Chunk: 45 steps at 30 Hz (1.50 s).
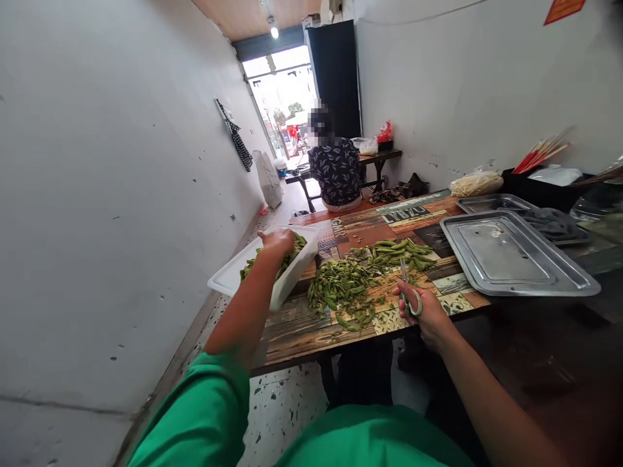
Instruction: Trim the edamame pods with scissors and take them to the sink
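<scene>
Pods (343, 288) on the table (302, 327) looked light and slippery; left hand (278, 242) grasped some in the white tray (228, 279), right hand (424, 310) gripped scissors (411, 293).

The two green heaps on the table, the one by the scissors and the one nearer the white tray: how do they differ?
The far heap is whole long pods lying roughly parallel; the near heap is short pieces, scattered loosely. The near heap spreads wider. The right hand, holding scissors, sits beside both. Both are green and lie directly on the table.
</scene>
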{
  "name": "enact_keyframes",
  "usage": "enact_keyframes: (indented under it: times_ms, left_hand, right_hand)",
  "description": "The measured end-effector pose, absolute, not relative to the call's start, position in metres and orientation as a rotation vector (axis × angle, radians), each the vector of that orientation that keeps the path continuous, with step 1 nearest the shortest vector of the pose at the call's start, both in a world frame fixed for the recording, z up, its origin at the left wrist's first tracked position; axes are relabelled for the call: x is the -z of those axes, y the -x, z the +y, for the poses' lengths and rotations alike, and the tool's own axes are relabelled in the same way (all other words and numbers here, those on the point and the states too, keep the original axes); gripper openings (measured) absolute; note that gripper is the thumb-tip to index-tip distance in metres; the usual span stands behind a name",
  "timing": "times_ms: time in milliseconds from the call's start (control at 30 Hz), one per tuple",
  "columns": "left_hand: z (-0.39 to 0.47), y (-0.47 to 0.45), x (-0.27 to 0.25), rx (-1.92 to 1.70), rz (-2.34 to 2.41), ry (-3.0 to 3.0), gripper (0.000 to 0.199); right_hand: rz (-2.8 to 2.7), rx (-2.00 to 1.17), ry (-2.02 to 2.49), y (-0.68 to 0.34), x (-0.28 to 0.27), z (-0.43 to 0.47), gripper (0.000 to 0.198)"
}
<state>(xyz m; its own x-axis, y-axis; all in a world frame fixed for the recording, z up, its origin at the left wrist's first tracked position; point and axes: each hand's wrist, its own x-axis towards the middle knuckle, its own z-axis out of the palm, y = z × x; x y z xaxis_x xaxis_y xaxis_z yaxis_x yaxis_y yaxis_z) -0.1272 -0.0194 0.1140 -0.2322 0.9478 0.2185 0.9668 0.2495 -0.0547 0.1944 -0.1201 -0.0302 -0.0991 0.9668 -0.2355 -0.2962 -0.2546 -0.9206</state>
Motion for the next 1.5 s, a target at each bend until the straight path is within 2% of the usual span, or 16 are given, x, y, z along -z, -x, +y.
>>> enact_keyframes:
  times_ms: [67, 133, 267, 400, 667, 867, 967, 1100, 1300, 1500]
  left_hand:
    - [-0.012, 0.099, -0.105, 0.110, -2.202, 1.853, 0.027]
    - [-0.007, 0.052, -0.085, 0.270, -1.976, 2.090, 0.028]
    - [0.004, -0.047, -0.028, 0.464, -1.606, 2.793, 0.014]
    - [0.016, -0.098, 0.007, 0.573, -1.671, 2.799, 0.004]
    - [0.006, -0.080, -0.008, 0.812, -1.875, 2.841, 0.005]
    - [-0.024, -0.031, -0.005, 1.421, -2.199, 3.041, 0.020]
    - [-0.038, -0.014, -0.002, 1.588, -2.275, 3.101, 0.028]
    - [-0.049, -0.002, -0.005, 1.607, -2.345, 3.091, 0.029]
    - [-0.052, 0.005, -0.008, 1.629, -2.372, 3.081, 0.016]
    - [-0.048, 0.002, -0.008, 1.211, -2.312, 3.082, 0.013]
  right_hand:
    - [-0.782, -1.499, 1.098, -0.202, 0.029, -0.118, 0.064]
    - [-0.682, -1.435, 1.084, -0.210, 0.027, -0.117, 0.066]
    - [-0.627, -1.447, 1.071, -0.222, 0.026, -0.118, 0.068]
    - [-0.678, -1.466, 1.108, -0.227, 0.026, -0.121, 0.069]
    - [-0.921, -1.500, 1.189, -0.224, 0.027, -0.117, 0.063]
    - [-1.154, -1.522, 1.291, -0.204, 0.024, -0.114, 0.052]
    - [-1.239, -1.505, 1.292, -0.190, 0.019, -0.117, 0.049]
    - [-1.270, -1.526, 1.319, -0.176, 0.010, -0.121, 0.050]
    - [-1.308, -1.533, 1.367, -0.168, 0.008, -0.123, 0.050]
    - [-1.382, -1.428, 1.445, -0.172, 0.026, -0.118, 0.055]
